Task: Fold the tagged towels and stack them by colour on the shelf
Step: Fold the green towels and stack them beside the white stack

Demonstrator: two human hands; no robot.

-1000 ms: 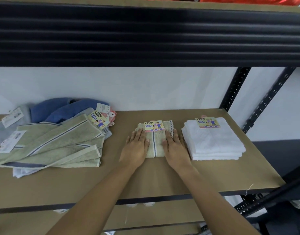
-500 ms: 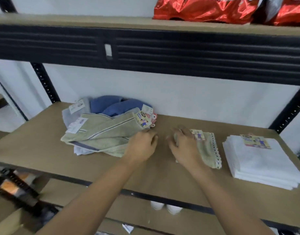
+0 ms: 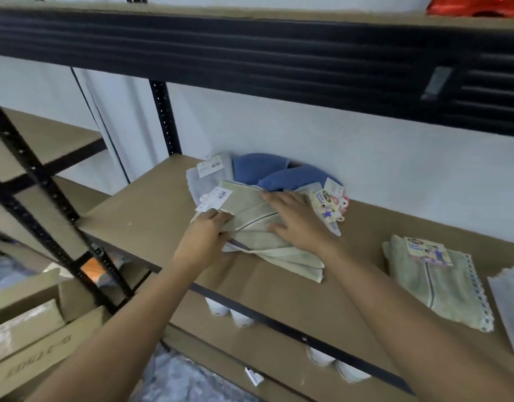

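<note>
Two bare hands meet on a loose pale-green striped cotton towel [image 3: 258,236] atop the unfolded heap at the brown board shelf [image 3: 139,216] rear-left. Left hand [image 3: 205,239] pinches its near-left edge; right hand [image 3: 296,219] lies spread flat, nearer the middle. The towel's stripe runs left-near to right-far. A card tag [image 3: 327,206] reads "Face Towel".

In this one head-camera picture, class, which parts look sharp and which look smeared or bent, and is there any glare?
Head view: the hands and green striped towel read fairly sharp; the boxes at lower left and white towel stack at the right edge smear with motion blur; the shelf edges bow from the wide lens; lighting is soft, no strong glare.
</note>
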